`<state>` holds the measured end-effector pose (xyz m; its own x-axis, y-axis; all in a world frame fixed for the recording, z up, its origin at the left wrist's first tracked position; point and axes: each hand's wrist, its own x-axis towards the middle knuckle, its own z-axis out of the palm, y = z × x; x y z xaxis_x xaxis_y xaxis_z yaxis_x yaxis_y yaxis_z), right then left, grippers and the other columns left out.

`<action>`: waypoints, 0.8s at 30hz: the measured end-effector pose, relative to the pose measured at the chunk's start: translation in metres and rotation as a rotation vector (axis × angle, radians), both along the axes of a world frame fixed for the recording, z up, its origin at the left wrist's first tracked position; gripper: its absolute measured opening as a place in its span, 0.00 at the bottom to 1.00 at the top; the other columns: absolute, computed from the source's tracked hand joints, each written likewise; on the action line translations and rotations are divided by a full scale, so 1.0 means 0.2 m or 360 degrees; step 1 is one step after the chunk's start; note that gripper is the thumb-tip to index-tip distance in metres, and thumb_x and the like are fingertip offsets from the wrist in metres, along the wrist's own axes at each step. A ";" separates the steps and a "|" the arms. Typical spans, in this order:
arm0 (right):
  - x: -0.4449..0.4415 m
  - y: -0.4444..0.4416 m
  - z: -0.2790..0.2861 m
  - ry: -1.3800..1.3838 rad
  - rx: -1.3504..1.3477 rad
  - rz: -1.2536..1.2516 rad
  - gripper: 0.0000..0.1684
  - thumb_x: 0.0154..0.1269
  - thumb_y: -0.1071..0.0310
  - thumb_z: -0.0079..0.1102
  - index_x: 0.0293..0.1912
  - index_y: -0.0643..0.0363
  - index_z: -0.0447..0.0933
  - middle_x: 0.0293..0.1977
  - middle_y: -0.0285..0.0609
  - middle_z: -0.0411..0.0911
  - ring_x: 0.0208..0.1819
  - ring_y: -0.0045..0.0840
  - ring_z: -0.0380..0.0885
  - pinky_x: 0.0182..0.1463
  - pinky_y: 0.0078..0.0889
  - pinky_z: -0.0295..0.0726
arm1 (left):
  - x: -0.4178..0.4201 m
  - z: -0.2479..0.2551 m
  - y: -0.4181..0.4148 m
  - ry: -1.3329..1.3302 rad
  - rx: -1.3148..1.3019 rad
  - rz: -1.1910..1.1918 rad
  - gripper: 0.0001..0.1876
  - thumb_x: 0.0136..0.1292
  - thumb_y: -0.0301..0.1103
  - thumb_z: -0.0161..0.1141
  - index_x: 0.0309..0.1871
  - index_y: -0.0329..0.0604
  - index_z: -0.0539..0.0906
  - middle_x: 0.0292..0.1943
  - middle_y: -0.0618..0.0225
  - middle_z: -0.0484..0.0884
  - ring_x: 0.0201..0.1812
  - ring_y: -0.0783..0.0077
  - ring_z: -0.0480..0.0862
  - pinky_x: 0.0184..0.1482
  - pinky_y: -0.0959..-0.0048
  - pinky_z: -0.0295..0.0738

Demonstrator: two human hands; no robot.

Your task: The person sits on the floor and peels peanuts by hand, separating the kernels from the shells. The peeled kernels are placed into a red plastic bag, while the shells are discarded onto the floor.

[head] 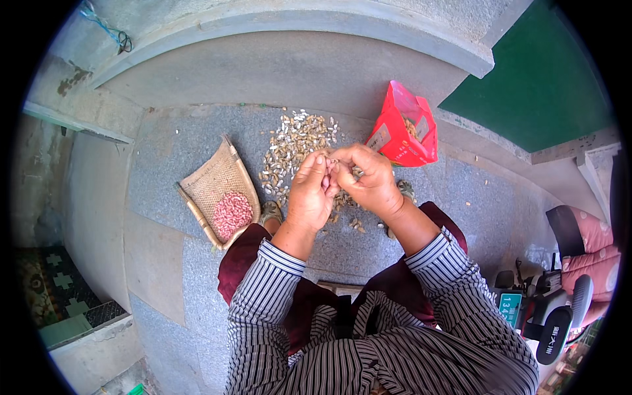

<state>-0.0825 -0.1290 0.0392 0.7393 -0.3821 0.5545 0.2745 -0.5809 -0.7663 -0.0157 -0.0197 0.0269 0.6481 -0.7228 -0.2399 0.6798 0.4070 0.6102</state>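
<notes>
My left hand [312,190] and my right hand [368,177] meet in front of me, fingertips together around a peanut [330,163]. Pink peanut kernels [325,182] show in the curled fingers of my left hand. Beyond and beneath the hands, a heap of empty peanut shells [296,140] is spread on the stone floor. To the left lies a woven wicker scoop basket [202,185] with a pile of shelled pink peanuts [232,215] in its lower part. On the right stands an open red bag [402,143] with unshelled peanuts [411,129] inside.
A low concrete wall [281,69] runs behind the shells. My shoes [271,211] stand on the grey stone floor [158,163] at either side of the shells. An electric scooter [543,301] with a pink padded cover [590,237] is at the right. A green panel [528,84] is at the upper right.
</notes>
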 end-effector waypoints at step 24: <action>-0.03 -0.01 -0.10 0.0834 0.0018 0.0169 0.17 0.58 0.71 0.56 0.47 0.64 0.72 0.31 0.49 0.80 0.33 0.34 0.82 0.38 0.32 0.79 | 0.47 -0.83 0.49 0.0467 0.0861 0.0373 0.08 0.67 0.28 0.50 0.37 0.29 0.75 0.28 0.60 0.75 0.30 0.70 0.76 0.33 0.78 0.77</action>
<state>-0.0877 -0.1320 0.0187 0.9508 -0.2942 0.0969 -0.0899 -0.5616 -0.8225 0.0793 0.0790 -0.1395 0.6260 -0.2982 -0.7206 0.7797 0.2522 0.5731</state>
